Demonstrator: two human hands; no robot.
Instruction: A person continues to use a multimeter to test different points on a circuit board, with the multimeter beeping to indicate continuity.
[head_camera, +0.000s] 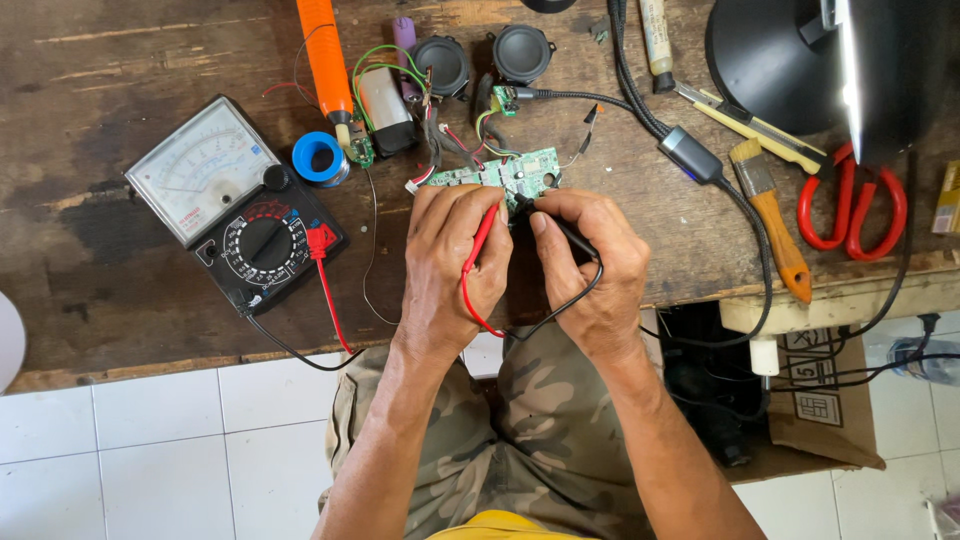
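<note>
Head view looks down at my wooden workbench (120, 300). Far left sits a meter (235, 205) with a white dial face and a round black knob. A red wire (330, 300) and a black wire (285, 345) run out of it toward me. Next to it is a small blue roll (319, 157), and above that an orange tool (325, 55).

My left hand (455, 265) is closed around the red probe (483, 232), pinching it like a pencil. My right hand (590, 265) is closed around the black probe (560, 228) the same way. Both tips point at the little green board (520, 172), which lies on the bench just past my fingers. Two round black speakers (480, 60) sit behind it.

Further right are a brush (770, 215) with an orange handle, red scissors (850, 205) and a black lamp (790, 60).
</note>
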